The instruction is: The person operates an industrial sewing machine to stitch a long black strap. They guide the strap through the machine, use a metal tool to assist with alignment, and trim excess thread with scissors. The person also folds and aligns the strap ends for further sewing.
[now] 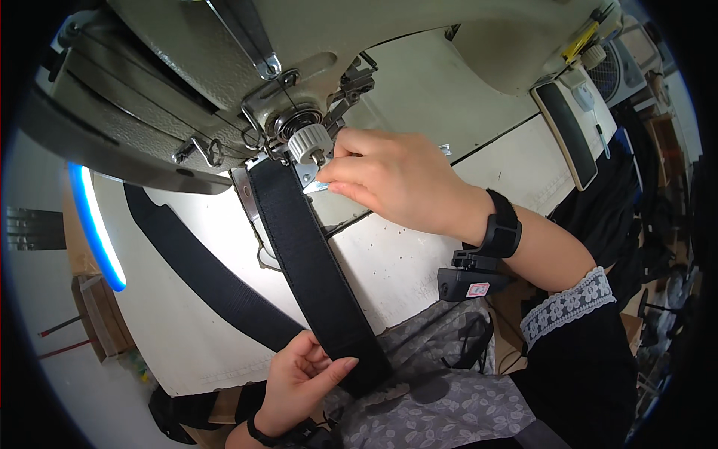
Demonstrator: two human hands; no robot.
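Observation:
A sewing machine [396,15] stands over the white table. A long black strap [295,254] runs from beneath its needle area down to the table's front edge. My left hand [310,367] grips the strap's lower end, thumb on top. My right hand [396,179] is closed, fingertips pinched just right of the strap, below a white ribbed knob [308,144] on the machine; what they hold, if anything, is too small to make out. A second dark band [191,251] curves across the table to the left of the strap.
The white table [157,329] has a phone [565,135] at the back right, near dark fabric [576,228]. A lit curved lamp [97,224] is at the left beside cardboard boxes [108,314]. A fan [621,63] sits at the far right.

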